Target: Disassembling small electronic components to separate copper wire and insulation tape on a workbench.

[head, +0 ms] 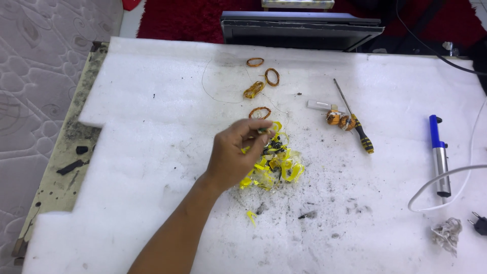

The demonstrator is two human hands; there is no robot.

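The scene was brightly and evenly lit, with soft daylight seeming to fall from above. The white foam sheet bounced so much of it back that its texture washed out near its far edge — no hard glare, though. The left hand threw only a faint, diffuse shadow onto the sheet just beneath it. Focus held sharp across the sheet; its edges bowed slightly toward the corners — mild wide-angle distortion.

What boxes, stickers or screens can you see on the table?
Flat black device: top edge behind the white foam sheet, long, dark and rectangular; whether it is a screen is unclear.
Small white tag-like piece: beside the screwdriver, rectangular.
No boxes show.
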